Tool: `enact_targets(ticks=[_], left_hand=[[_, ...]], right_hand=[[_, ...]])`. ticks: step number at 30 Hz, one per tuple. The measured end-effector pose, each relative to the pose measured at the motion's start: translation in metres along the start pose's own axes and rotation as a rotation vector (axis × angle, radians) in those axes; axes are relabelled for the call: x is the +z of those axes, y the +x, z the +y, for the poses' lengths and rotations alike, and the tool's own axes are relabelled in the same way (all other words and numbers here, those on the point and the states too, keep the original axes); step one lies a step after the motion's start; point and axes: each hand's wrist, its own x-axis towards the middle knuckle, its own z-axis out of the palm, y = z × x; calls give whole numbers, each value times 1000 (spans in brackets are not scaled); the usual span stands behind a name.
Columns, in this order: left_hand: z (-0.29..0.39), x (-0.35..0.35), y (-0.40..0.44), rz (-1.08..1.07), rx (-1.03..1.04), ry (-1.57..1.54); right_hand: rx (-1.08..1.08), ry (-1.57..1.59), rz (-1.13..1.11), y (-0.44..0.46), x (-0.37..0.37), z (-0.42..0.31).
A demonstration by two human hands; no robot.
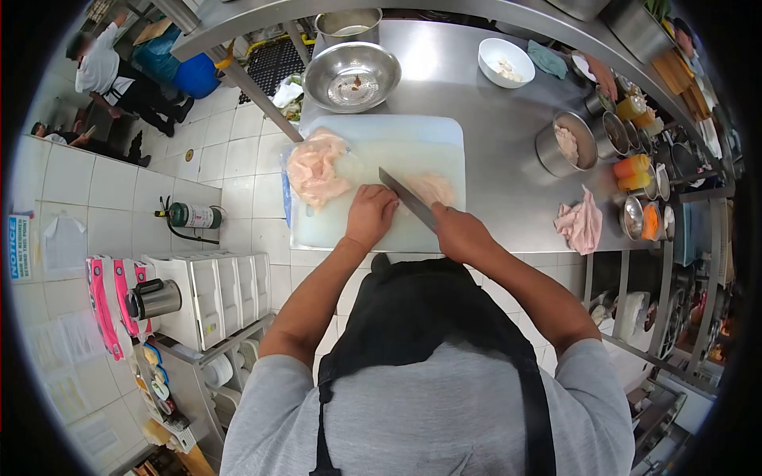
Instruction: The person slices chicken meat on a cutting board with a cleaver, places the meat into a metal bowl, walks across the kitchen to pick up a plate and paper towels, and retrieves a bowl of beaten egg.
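Observation:
A white cutting board [365, 131] lies at the near left of the steel table. My right hand [462, 232] is wrapped round the handle of a large knife [409, 198], whose blade points up and left over the board. My left hand [371, 214] rests on the board left of the blade, fingers bent together; what is under its fingertips is hidden. Pale raw meat [432, 189] lies flat just right of the blade. A bigger heap of pale raw meat [316, 166] sits on clear plastic at the board's left side.
A steel bowl [381, 89] stands beyond the board, a white bowl [520, 63] at the far right. A steel pot [548, 147] and a pink cloth [579, 222] are to the right. A table post [266, 103] rises at left. Two people are at the far left.

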Motion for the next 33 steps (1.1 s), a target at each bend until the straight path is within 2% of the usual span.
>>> enact_targets(ticks=[5,8,11,14,17,20,23,29,33], left_hand=[[0,1,0,15,13,-7],[-4,2,0,-15,-3,-14],[-6,0,1,-47,-9,-18],[-4,-2,1,-61,-10,-15],[-7,-3,0,-60,-17,-28],[-9,-3,-1,-72,53,-36],[-14,-8,4,-125,119,-82],[-23,-8,34,-370,124,-26],[3,-17,62,-504,232,77]], right_hand=[[20,6,-28,-12,-9,-4],[59,55,23,11,18,-1],[52,63,28,25,13,-7],[43,67,17,5,10,3],[136,84,-79,-19,4,10],[33,92,74,-25,13,34],[128,190,88,-30,-3,31],[148,334,257,-44,-17,44],[167,364,341,-56,-20,55]])
